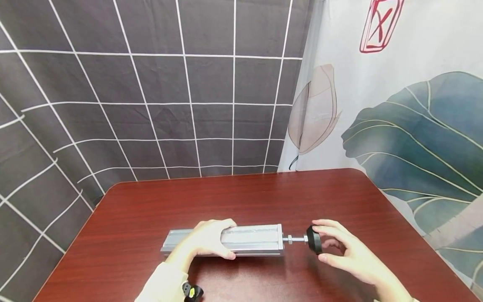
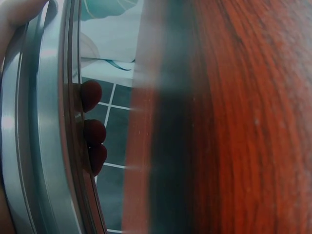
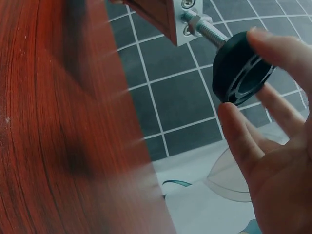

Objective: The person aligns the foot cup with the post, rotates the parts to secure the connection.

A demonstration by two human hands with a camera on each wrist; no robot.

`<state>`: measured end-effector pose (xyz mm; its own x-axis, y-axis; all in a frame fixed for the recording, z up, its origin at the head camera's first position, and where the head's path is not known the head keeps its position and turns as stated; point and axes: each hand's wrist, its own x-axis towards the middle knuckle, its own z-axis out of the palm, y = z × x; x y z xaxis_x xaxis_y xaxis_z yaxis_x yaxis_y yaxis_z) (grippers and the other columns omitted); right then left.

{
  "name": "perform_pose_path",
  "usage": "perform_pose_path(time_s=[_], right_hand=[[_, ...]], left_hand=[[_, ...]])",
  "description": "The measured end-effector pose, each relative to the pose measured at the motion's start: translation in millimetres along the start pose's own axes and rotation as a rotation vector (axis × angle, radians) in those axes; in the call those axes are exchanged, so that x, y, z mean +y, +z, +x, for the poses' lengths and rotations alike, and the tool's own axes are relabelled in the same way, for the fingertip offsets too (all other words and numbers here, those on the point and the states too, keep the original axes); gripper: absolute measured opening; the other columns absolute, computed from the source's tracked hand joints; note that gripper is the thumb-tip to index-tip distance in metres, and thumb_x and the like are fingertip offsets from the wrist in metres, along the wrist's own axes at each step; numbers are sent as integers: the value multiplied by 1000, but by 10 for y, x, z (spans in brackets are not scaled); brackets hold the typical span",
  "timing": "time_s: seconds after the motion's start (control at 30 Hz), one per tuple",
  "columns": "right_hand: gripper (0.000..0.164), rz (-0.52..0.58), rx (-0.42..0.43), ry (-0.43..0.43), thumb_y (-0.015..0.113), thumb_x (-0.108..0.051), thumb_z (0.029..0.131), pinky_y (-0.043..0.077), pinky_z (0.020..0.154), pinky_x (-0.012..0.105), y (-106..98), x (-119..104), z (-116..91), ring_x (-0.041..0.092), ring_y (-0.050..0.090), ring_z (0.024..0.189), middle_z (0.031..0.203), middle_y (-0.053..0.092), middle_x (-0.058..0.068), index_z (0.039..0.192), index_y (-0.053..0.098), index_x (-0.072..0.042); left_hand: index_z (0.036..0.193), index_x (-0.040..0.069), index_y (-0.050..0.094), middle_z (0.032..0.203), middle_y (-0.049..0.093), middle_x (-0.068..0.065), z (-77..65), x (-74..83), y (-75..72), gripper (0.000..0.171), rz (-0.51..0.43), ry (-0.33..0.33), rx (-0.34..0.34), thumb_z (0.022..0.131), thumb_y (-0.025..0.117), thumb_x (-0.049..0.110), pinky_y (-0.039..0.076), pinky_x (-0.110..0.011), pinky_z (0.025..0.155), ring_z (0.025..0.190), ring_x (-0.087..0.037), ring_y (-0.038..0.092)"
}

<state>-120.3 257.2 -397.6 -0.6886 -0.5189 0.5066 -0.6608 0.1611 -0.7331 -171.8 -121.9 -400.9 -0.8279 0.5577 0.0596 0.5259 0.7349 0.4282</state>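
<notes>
A length of silver aluminum profile (image 1: pixel 252 237) lies crosswise in front of me, held just above the tabletop. My left hand (image 1: pixel 209 238) grips it near the middle, with the thumb on the near side; in the left wrist view its fingertips (image 2: pixel 91 95) curl past the far edge. From the end plate (image 1: pixel 280 240) at the right sticks a threaded rod (image 3: pixel 214 35) with a hex nut (image 3: pixel 198 23). A round black leveling foot (image 3: pixel 233 63) sits on the rod's end. Around the foot's rim, my right hand (image 1: pixel 345 249) pinches with thumb and fingertips.
The reddish-brown wooden table (image 1: pixel 181 201) has rounded far corners. Behind it hangs a dark grey curtain (image 1: pixel 211 79) with a white grid, and at the right a white curtain (image 1: pixel 339 33) with leaf prints. A black band (image 1: pixel 192 291) circles the left wrist.
</notes>
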Motion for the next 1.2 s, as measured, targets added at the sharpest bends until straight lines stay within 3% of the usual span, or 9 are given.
perform_pose_path(time_s=[0.13, 0.27, 0.47, 0.57, 0.67, 0.83, 0.93, 1.03, 1.2], right_hand=[[56, -77, 72, 126, 66, 10, 77, 48, 62, 24, 29, -33, 12, 12, 59, 72, 110, 56, -3, 129, 51, -3], [43, -119, 119, 248, 61, 3, 85, 47, 57, 26, 67, -59, 44, 11, 56, 56, 89, 60, -4, 126, 53, -8], [36, -142, 119, 308, 58, -2, 89, 46, 60, 26, 87, -93, 62, 11, 54, 50, 87, 59, -3, 124, 54, -8], [47, -104, 102, 308, 60, 0, 87, 47, 63, 26, 78, -98, 53, 11, 58, 61, 99, 58, -4, 131, 49, -9], [70, -44, 52, 261, 65, 6, 80, 48, 74, 25, 44, -77, 17, 11, 60, 88, 121, 52, -4, 141, 36, -9], [88, 50, -45, 74, 70, 15, 71, 39, 91, 20, 11, -2, -17, 10, 45, 119, 144, 30, 10, 143, 21, 3], [80, 76, -54, -42, 67, 20, 70, 39, 92, 19, 23, 31, 2, 13, 44, 121, 142, 27, 19, 138, 27, 10], [71, 69, -38, -75, 66, 22, 70, 42, 87, 19, 36, 25, 22, 14, 49, 114, 140, 31, 20, 133, 36, 9], [64, -37, 27, 79, 69, 13, 74, 47, 69, 23, 46, -59, 32, 12, 56, 89, 123, 48, 5, 132, 45, -2]], left_hand=[[110, 29, 59, 92, 63, 15, -2, 8, 10, 66, -8, 4, 0, 53, 77, 57, 43, -33, 71, 80, -4, 57], [110, 29, 59, 93, 63, 15, -14, 19, 29, 66, -14, 7, 6, 53, 77, 57, 43, -33, 71, 80, -4, 58], [111, 29, 59, 94, 63, 15, -30, 7, 47, 67, -5, -6, 10, 53, 76, 58, 43, -35, 73, 82, -4, 58], [111, 29, 59, 94, 63, 15, -36, 9, 43, 67, -5, -8, 10, 53, 76, 58, 43, -35, 72, 82, -4, 58], [110, 30, 59, 92, 63, 16, -32, 18, 29, 66, -11, -7, 18, 53, 76, 58, 43, -35, 72, 81, -3, 57], [109, 31, 60, 91, 62, 17, -16, 30, 8, 65, -13, -11, 19, 53, 76, 58, 42, -34, 72, 80, -2, 56], [109, 31, 59, 92, 62, 16, -5, 35, -4, 64, -12, -5, 12, 53, 76, 58, 43, -34, 71, 80, -2, 56], [108, 31, 59, 91, 62, 16, 8, 51, -20, 64, -17, 0, 4, 53, 77, 58, 43, -33, 70, 80, -2, 56], [108, 31, 59, 91, 62, 17, 21, 69, -28, 64, -18, -3, -4, 53, 77, 57, 43, -32, 70, 80, -2, 56]])
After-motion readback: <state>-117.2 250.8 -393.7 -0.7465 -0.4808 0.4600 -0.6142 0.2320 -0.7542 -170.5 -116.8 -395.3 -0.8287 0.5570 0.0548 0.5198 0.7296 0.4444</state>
